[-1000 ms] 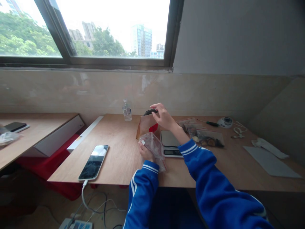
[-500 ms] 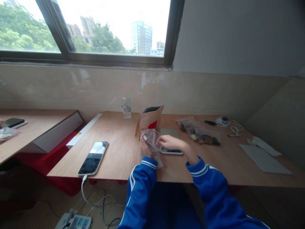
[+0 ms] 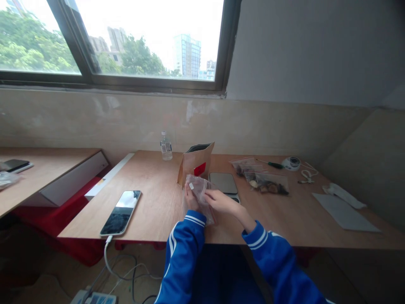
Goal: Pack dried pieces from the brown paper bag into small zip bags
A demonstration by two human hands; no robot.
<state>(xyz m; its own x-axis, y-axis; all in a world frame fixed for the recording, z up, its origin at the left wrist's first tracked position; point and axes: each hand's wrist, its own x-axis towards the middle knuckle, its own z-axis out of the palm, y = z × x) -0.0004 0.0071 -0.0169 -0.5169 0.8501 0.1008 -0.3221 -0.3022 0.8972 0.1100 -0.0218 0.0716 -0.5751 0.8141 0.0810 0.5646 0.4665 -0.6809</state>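
Held a clear plastic bag (image 3: 199,185) in the left hand (image 3: 191,199), just in front of the brown paper pouch (image 3: 194,162), with fingers curled round the plastic. Had the right hand (image 3: 223,202) at the same bag, in front and to the right of the pouch, with fingers drawn narrow; could not tell whether pinched on the plastic or just touching. Saw a flat scale (image 3: 223,183) just right of the pouch, filled zip bags (image 3: 268,183) farther right, a water bottle (image 3: 166,146) behind and left of the pouch, and a phone (image 3: 121,213) well left of the pouch.
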